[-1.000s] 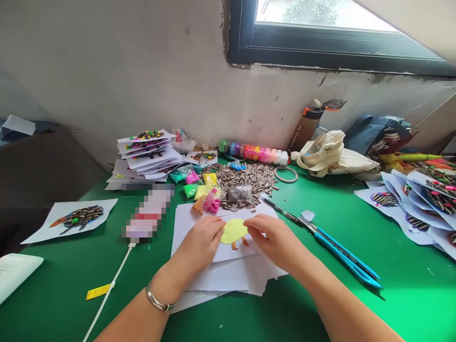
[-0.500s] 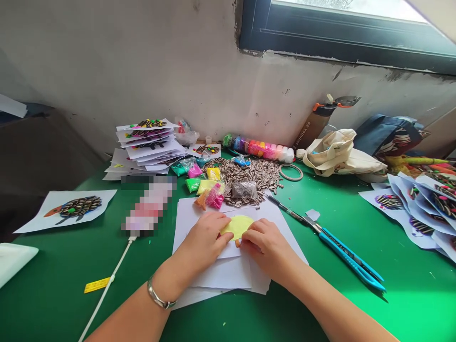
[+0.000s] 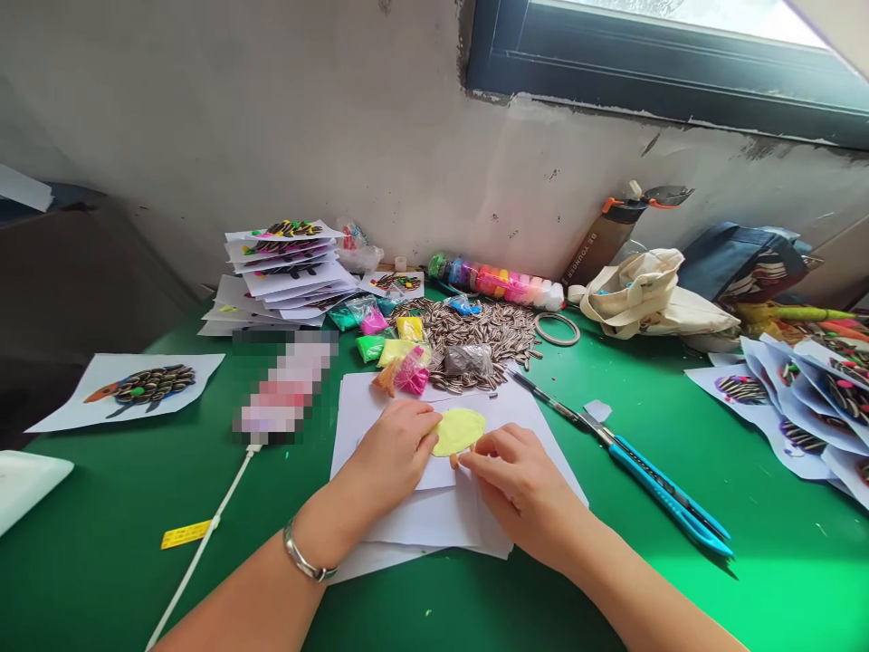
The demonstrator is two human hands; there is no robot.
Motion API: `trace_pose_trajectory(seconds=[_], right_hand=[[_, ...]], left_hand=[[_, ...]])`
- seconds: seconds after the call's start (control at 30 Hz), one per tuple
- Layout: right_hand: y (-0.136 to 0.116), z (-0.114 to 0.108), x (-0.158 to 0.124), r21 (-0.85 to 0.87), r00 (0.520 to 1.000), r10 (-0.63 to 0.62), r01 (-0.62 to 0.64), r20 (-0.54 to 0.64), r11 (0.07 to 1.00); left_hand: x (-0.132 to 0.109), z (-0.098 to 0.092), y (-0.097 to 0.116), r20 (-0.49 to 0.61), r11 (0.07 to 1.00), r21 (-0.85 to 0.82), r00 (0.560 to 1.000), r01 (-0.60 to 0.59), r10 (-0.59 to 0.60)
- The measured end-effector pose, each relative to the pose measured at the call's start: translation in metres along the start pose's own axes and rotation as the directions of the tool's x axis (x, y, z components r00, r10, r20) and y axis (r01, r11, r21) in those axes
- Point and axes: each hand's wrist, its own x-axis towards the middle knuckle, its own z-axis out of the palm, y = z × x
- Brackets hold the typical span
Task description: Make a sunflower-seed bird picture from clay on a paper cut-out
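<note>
The yellow oval (image 3: 460, 432) lies flat on the white sheets (image 3: 434, 523) in front of me, and I take all my bearings from it. At its left edge my left fingers (image 3: 425, 426) are bent and held close together, tips down against it; I cannot tell whether they pinch anything. At its lower right my right fingers (image 3: 490, 465) are half curled, the index reaching to a small orange-brown piece (image 3: 454, 461) just below the oval. I cannot tell if the thumb closes on that piece too, since my hand hides it.

Just beyond the oval sit a pink packet (image 3: 411, 373) and a grey packet (image 3: 468, 360), with a heap of striped seeds (image 3: 502, 328) behind them. To the oval's right a pen (image 3: 543, 398) and a blue cutter (image 3: 669, 493) lie on the green table (image 3: 516, 607). Well to its left is 1 seed-covered picture (image 3: 159, 385); farther back on that side stands a pile of pictures (image 3: 285, 276).
</note>
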Motion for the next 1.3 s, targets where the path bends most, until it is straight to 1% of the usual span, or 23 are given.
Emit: trace_pose_trajectory(seconds=[0.1, 0.17, 0.33, 0.5, 0.7, 0.9, 1.0, 1.2, 1.3], right_hand=[[-0.002, 0.000, 0.000, -0.064, 0.998, -0.060, 0.061, 0.024, 0.996], [-0.004, 0.000, 0.001, -0.095, 0.996, -0.089, 0.090, 0.015, 0.991], [-0.005, -0.002, 0.003, -0.113, 0.993, -0.119, 0.117, -0.015, 0.987], [-0.006, 0.001, 0.001, -0.156, 0.990, -0.138, 0.142, 0.039, 0.977], [-0.009, 0.002, 0.003, -0.155, 0.987, -0.155, 0.149, -0.027, 0.977], [-0.013, 0.001, 0.006, -0.168, 0.992, -0.125, 0.124, 0.000, 0.978], [-0.011, -0.001, 0.006, -0.144, 0.996, -0.090, 0.086, -0.023, 0.986], [0.004, -0.006, 0.002, -0.104, 0.992, 0.000, -0.013, -0.127, 0.994], [0.007, -0.007, 0.002, -0.095, 0.993, 0.043, -0.054, -0.111, 0.994]], left_hand=[[0.000, 0.000, 0.001, -0.005, 1.000, -0.006, 1.000, 0.005, -0.005], [0.000, 0.001, 0.000, -0.010, 1.000, -0.007, 1.000, 0.004, -0.004], [-0.001, 0.003, -0.003, -0.016, 1.000, -0.008, 1.000, 0.004, -0.004], [-0.002, 0.005, -0.004, -0.021, 1.000, -0.011, 1.000, 0.009, -0.009], [-0.004, 0.000, 0.000, 0.003, 1.000, -0.009, 1.000, 0.014, -0.014], [-0.004, -0.003, 0.005, 0.007, 1.000, 0.010, 1.000, 0.008, -0.008], [-0.004, -0.003, 0.005, 0.011, 1.000, 0.007, 1.000, 0.001, -0.001], [-0.002, -0.003, 0.002, 0.018, 0.999, -0.023, 0.999, -0.034, 0.034], [0.000, -0.006, 0.000, 0.042, 0.999, -0.021, 0.998, -0.042, 0.043]])
